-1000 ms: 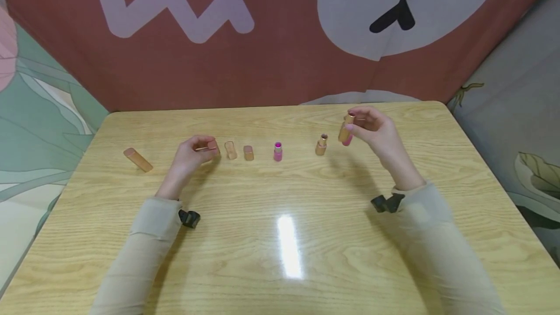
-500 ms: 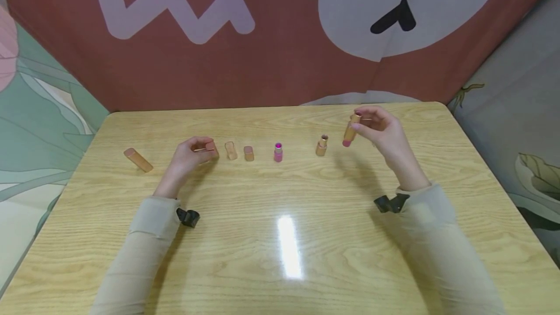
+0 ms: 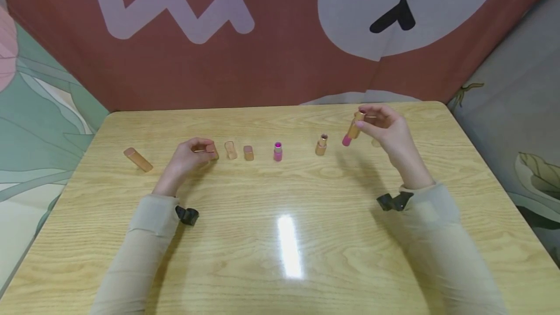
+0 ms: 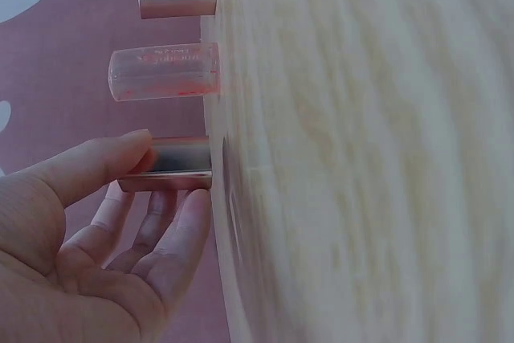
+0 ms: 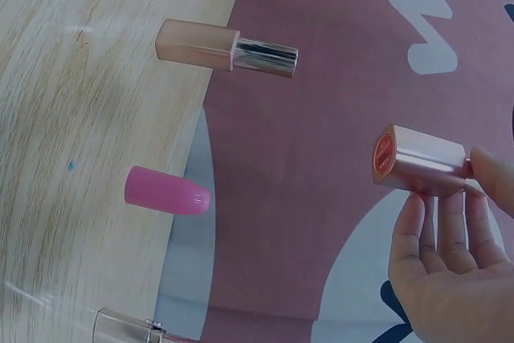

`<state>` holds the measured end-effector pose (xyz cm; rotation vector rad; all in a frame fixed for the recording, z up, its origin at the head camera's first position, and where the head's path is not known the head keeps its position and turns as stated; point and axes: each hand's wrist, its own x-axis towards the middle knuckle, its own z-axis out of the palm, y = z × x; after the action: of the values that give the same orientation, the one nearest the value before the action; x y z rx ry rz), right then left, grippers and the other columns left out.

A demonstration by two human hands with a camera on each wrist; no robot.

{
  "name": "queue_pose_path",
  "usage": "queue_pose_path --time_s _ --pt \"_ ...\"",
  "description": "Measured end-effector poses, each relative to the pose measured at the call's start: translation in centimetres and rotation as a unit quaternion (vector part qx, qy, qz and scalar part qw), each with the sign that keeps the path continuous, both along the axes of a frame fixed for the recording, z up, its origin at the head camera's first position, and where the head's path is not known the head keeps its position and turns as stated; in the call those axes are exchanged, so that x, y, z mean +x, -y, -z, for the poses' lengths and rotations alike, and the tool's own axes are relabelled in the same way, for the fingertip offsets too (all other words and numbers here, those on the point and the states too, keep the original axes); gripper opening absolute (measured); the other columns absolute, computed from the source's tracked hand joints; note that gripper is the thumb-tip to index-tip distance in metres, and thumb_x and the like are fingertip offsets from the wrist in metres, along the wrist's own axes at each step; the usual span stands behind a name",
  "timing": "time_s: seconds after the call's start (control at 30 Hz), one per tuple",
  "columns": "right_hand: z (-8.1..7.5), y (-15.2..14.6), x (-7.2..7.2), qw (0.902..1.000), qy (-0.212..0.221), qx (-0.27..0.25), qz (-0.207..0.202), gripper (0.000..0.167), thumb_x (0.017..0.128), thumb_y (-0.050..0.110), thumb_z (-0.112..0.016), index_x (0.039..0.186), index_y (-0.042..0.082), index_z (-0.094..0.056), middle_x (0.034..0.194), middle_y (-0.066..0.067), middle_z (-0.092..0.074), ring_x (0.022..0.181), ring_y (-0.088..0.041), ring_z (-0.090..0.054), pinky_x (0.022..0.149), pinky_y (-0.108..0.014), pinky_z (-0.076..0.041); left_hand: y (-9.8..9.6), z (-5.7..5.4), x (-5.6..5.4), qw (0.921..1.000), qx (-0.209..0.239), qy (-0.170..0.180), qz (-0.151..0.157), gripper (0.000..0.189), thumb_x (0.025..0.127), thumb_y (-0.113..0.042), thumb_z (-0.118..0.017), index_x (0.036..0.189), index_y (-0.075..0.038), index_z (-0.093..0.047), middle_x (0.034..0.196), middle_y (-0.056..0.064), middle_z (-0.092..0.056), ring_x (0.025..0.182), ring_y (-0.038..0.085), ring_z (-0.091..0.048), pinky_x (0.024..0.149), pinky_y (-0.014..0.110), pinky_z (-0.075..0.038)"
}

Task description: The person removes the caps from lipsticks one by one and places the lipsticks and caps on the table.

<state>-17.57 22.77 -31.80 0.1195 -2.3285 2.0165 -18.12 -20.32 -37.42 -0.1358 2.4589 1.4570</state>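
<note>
In the head view my left hand point(image 3: 184, 162) pinches a small rose-gold lipstick cap point(image 4: 181, 165), which stands upright on the table. My right hand point(image 3: 390, 135) holds a rose-gold lipstick tube point(image 5: 422, 160) tilted above the table, with a red label on its lower end. The thumb and fingertips grip it near the other end. Below and just left of this tube stands a pink cap point(image 5: 165, 190), apart from it. A tan lipstick base point(image 3: 321, 146) with a shiny neck stands to the left of the pink cap.
Between my hands stand a clear cap point(image 3: 231, 150), another rose-gold cap point(image 3: 248, 153) and a pink lipstick base point(image 3: 277, 152). A longer tan tube point(image 3: 138, 160) lies at the left. Partly behind my right hand is a clear piece point(image 5: 120, 327). A curtain hangs behind the table's back edge.
My right hand has shifted a little to the right with the lipstick tube, showing more of the pink cap. The left hand stays at its cap, almost still.
</note>
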Motion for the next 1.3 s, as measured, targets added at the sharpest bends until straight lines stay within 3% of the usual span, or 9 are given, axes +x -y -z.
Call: queue_pose_path --time_s 0.3,0.53,0.7,0.8,1.03,1.2,1.3 --pt "-0.07 -0.11 0.17 0.9999 -0.006 -0.012 -0.004 0.025 0.085 0.009 -0.072 0.108 0.017 -0.065 0.097 0.016 -0.067 0.091 -0.002 -0.061 0.076 -0.009 -0.05 0.12 0.31 -0.21 0.9998 -0.006 0.012 0.011 0.045 0.093 -0.016 -0.062 0.132 0.001 -0.049 0.122 0.012 -0.053 0.095 0.005 -0.052 0.079 0.015 -0.05" --pt "-0.14 -0.07 0.16 0.9998 -0.01 -0.016 -0.006 0.026 0.084 0.008 -0.072 0.108 0.014 -0.065 0.096 0.016 -0.067 0.09 -0.001 -0.062 0.074 -0.009 -0.049 0.3 0.37 -0.2 0.9995 -0.011 0.02 0.02 0.044 0.093 -0.017 -0.061 0.132 0.0 -0.049 0.123 0.013 -0.053 0.105 0.016 -0.053 0.084 0.018 -0.048" --pt "-0.01 0.1 0.13 0.9996 -0.011 -0.021 -0.012 0.023 0.084 0.007 -0.072 0.104 0.019 -0.067 0.094 0.016 -0.068 0.088 0.0 -0.063 0.072 -0.011 -0.047 0.43 0.47 -0.25 0.9994 -0.014 0.022 0.024 0.044 0.094 -0.017 -0.06 0.132 0.0 -0.049 0.126 0.015 -0.052 0.111 0.021 -0.053 0.087 0.02 -0.046" --pt "0.07 0.23 0.1 0.9997 -0.009 -0.019 -0.014 0.023 0.085 0.007 -0.072 0.102 0.022 -0.066 0.095 0.016 -0.067 0.088 -0.001 -0.062 0.072 -0.012 -0.046 0.43 0.5 -0.32 0.9993 -0.007 0.025 0.027 0.043 0.094 -0.015 -0.059 0.134 0.0 -0.048 0.126 0.016 -0.052 0.109 0.019 -0.054 0.086 0.017 -0.048" --pt "0.18 0.39 0.04 0.9996 -0.003 -0.021 -0.018 0.025 0.085 0.008 -0.071 0.109 0.012 -0.065 0.097 0.015 -0.067 0.091 -0.002 -0.061 0.074 -0.01 -0.048 0.44 0.48 -0.43 0.999 0.006 0.029 0.032 0.043 0.095 -0.012 -0.057 0.135 0.002 -0.046 0.126 0.017 -0.052 0.1 0.01 -0.055 0.084 0.014 -0.05" --pt "0.19 0.41 -0.01 0.9996 -0.002 -0.022 -0.019 0.024 0.085 0.008 -0.071 0.106 0.015 -0.065 0.097 0.015 -0.067 0.091 -0.002 -0.061 0.074 -0.011 -0.048 0.5 0.47 -0.42 0.999 0.007 0.024 0.036 0.044 0.095 -0.013 -0.058 0.134 0.003 -0.046 0.123 0.016 -0.053 0.095 0.004 -0.055 0.084 0.014 -0.049" --pt "0.13 0.35 -0.01 0.9996 0.0 -0.02 -0.018 0.023 0.085 0.008 -0.071 0.105 0.018 -0.065 0.097 0.015 -0.067 0.091 -0.002 -0.061 0.073 -0.011 -0.047 0.54 0.49 -0.42 0.9991 0.004 0.024 0.036 0.044 0.095 -0.013 -0.058 0.135 0.002 -0.046 0.125 0.016 -0.052 0.099 0.008 -0.055 0.084 0.014 -0.049"
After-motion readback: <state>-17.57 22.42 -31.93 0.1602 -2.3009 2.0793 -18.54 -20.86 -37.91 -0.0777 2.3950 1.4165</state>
